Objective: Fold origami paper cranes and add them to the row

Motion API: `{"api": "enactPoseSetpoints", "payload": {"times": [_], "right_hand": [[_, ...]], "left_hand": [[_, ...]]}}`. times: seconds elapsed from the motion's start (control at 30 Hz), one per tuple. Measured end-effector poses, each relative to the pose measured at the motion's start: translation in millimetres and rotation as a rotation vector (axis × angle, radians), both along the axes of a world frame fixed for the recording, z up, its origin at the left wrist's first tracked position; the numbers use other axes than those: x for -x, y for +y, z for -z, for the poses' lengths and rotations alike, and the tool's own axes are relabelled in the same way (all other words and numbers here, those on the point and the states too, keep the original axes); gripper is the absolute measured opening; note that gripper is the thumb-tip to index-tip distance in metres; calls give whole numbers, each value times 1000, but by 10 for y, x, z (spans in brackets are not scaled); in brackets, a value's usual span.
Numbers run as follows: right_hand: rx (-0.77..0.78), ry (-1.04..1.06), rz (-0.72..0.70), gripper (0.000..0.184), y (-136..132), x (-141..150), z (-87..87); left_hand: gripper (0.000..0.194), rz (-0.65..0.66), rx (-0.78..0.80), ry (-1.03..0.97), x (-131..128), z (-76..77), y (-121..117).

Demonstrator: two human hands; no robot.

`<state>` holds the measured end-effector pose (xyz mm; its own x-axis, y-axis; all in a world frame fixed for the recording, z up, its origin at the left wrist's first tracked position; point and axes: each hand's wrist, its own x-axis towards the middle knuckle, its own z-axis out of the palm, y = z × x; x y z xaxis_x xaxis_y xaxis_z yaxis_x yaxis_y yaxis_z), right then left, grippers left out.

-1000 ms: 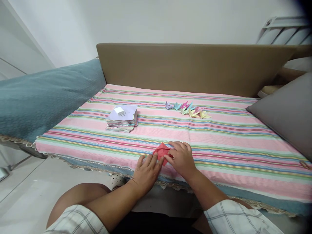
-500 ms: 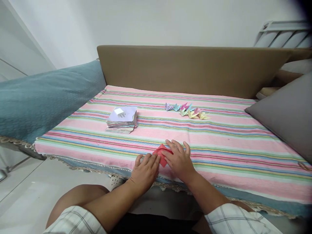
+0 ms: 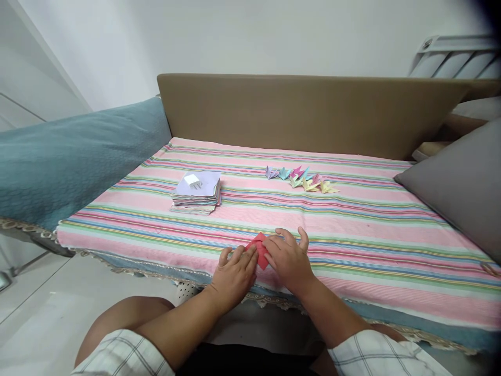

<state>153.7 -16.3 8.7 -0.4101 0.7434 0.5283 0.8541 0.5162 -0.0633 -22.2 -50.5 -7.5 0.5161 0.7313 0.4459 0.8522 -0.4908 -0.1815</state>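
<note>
A small sheet of red origami paper [image 3: 261,256], partly folded, lies on the striped cloth near the front edge. My left hand [image 3: 235,274] holds its left side down, fingertips pressed onto it. From the right, my right hand [image 3: 287,258] grips the paper with thumb and index finger, while its outer fingers are raised and spread. Both hands cover the sides of the paper, so the folds under the fingers are hidden. Farther back stand several folded paper cranes [image 3: 296,180] in purple, blue, pink, green and yellow.
A stack of coloured paper squares [image 3: 195,201] sits to the left, with a small white object [image 3: 192,181] on top. The striped cloth [image 3: 352,219] covers the seat. A brown backrest [image 3: 293,112], a blue armrest [image 3: 86,156] and a grey cushion [image 3: 465,183] border it.
My right fingers have pressed down and inward on the red paper, and the flap that stood raised there now looks flatter. My left hand has hardly moved.
</note>
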Motion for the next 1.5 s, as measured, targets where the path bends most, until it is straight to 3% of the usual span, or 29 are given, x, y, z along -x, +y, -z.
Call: {"api": "enactPoseSetpoints", "payload": {"times": [0.13,0.37,0.5,0.63,0.77,0.87,1.03,1.17,1.37,1.5], "right_hand": [[77,12,7,23,13,0,-74],[319,7,-41,17,150,-93,-183],[497,81,-16,31,222,-135,-150],[563,200,38,32,286,-155,-79],[507,247,107,27,357,-173,-44],[414,161,152,24,376,-183,-56],[166,9,29,22,363,-166,-115],[175,-27,-37,22,395,-138,-156],[187,-77,14,15,437,-59,-233],[150,-90,50,23,434,-23,-231]], "left_hand": [[35,-6,26,3,0,10,-3],[41,5,93,51,34,-2,20],[49,2,113,89,47,18,32],[56,-1,133,114,27,36,70],[67,0,152,121,-13,5,161],[76,22,164,127,-30,-48,235],[80,58,207,135,-33,-134,281],[79,56,230,135,-32,-146,275],[79,63,249,133,-24,-118,281],[78,48,234,113,-32,-99,260]]}}
